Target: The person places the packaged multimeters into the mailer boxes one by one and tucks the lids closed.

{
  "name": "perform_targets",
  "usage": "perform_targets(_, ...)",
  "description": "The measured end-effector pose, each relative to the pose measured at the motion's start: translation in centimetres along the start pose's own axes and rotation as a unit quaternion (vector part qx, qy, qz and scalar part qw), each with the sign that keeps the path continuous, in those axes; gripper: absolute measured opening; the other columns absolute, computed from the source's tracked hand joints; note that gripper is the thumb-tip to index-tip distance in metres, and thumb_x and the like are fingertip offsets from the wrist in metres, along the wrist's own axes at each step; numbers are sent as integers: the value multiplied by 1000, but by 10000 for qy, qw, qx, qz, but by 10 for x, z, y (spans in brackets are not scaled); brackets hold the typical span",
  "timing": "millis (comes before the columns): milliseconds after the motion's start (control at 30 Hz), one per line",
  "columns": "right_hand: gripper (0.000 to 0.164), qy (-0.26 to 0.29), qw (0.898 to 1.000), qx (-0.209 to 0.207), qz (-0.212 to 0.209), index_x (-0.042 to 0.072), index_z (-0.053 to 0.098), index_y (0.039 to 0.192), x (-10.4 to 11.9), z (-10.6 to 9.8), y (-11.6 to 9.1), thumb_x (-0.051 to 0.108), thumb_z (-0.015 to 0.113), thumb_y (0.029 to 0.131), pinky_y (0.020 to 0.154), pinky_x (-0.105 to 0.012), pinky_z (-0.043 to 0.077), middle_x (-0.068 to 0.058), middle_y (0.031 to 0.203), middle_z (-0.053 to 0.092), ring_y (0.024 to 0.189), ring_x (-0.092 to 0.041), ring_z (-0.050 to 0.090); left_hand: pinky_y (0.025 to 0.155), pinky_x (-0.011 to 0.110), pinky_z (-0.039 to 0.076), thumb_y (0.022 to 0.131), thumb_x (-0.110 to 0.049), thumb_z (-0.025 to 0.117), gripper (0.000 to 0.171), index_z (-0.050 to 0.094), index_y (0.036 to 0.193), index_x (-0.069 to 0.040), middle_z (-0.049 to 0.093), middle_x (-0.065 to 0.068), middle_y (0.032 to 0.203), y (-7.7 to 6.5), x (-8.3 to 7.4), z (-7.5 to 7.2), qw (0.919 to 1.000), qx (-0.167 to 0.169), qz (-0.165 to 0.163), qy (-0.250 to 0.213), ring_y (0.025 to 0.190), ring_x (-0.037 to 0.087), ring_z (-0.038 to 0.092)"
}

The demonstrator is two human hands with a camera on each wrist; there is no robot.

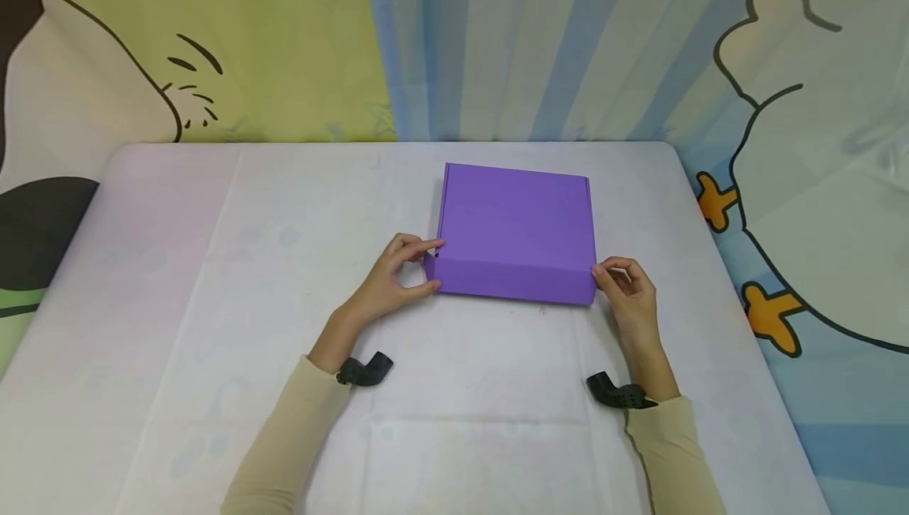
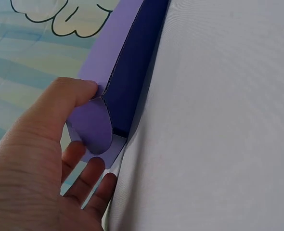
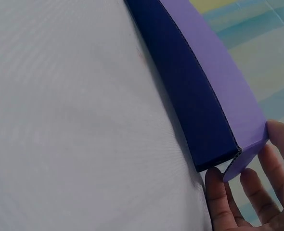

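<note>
A flat purple cardboard box (image 1: 518,215) lies on the table with its lid down. Its front flap (image 3: 219,72) stands out over the darker front wall (image 2: 135,77). At the front left corner my left hand (image 1: 383,282) holds the flap, the thumb on the corner and fingers around a rounded side tab (image 2: 96,130). My right hand (image 1: 632,298) pinches the flap's right end between thumb and fingers. In the right wrist view, a small folded tab (image 3: 243,161) hangs between those fingers. The inside of the box is hidden.
A white cloth covers the table (image 1: 270,341). Behind it hangs a printed curtain (image 1: 511,42) with cartoon figures, continuing down the right side. A black wrist camera mount (image 1: 365,369) sits on the left wrist, another mount (image 1: 618,391) on the right.
</note>
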State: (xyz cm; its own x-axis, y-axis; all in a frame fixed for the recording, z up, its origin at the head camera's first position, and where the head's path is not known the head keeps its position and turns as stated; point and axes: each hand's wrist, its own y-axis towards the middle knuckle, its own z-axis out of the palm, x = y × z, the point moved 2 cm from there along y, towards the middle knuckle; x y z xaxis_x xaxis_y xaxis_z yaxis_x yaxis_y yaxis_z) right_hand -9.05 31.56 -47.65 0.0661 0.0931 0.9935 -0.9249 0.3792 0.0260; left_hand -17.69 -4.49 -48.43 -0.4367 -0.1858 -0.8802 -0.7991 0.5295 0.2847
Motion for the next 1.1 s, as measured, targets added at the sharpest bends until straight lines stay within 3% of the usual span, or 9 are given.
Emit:
perform_targets(200, 15, -102, 9999, 38, -14, 10, 66, 92, 0, 0, 0, -5, 63, 91, 75, -18, 52, -2, 97, 60, 87, -9, 61, 99, 34, 40, 79, -10, 80, 62, 57, 137, -14, 49, 5, 116, -1, 2, -1, 9998, 60, 140, 85, 109, 22, 49)
perform_targets(400, 11, -217, 9997, -76, 43, 5, 65, 90, 3, 0, 0, -6, 62, 91, 73, -17, 52, 4, 92, 65, 81, -8, 61, 99, 34, 42, 78, -8, 81, 65, 55, 138, -11, 45, 7, 119, 0, 2, 0, 9998, 132, 178, -17, 108, 20, 48)
perform_targets(633, 11, -144, 9999, -25, 53, 7, 64, 85, -1, -2, 0, -3, 64, 91, 73, -16, 52, 2, 93, 65, 82, -7, 61, 97, 48, 40, 73, 5, 81, 67, 53, 133, 8, 39, 25, 112, 0, -37, -4, 9997, 164, 126, -95, 105, 38, 43)
perform_targets(767, 13, -59, 9978, 580, -327, -9, 58, 95, -1, -5, 1, -16, 63, 85, 80, -16, 51, -6, 104, 59, 91, -9, 59, 98, 41, 37, 72, 3, 82, 68, 53, 133, 8, 43, 24, 111, -1, -38, -5, 9998, 131, 169, -55, 107, 38, 43)
perform_targets(900, 45, 42, 9826, 1646, -857, -26, 36, 107, 0, -10, 0, -32, 61, 71, 85, -17, 50, -13, 117, 47, 101, -13, 55, 97, 34, 40, 72, 3, 82, 70, 52, 135, 8, 48, 24, 110, -2, -38, -5, 9996, 176, 223, -75, 105, 37, 49)
perform_targets(1000, 64, -30, 9686, 2235, -1084, -27, 28, 112, 0, -13, -1, -34, 65, 61, 90, -19, 48, -12, 123, 43, 107, -14, 52, 96, 35, 40, 71, 3, 83, 71, 51, 135, 9, 48, 25, 110, -1, -38, -5, 9993, 199, 294, -116, 104, 39, 49)
perform_targets(1100, 76, -286, 9597, 2527, -1194, -23, 28, 118, -1, -16, -1, -33, 71, 57, 93, -19, 47, -9, 126, 43, 111, -14, 50, 96, 33, 40, 70, 3, 84, 73, 51, 135, 9, 49, 25, 111, -1, -38, -5, 9991, 213, 333, -142, 104, 40, 49)
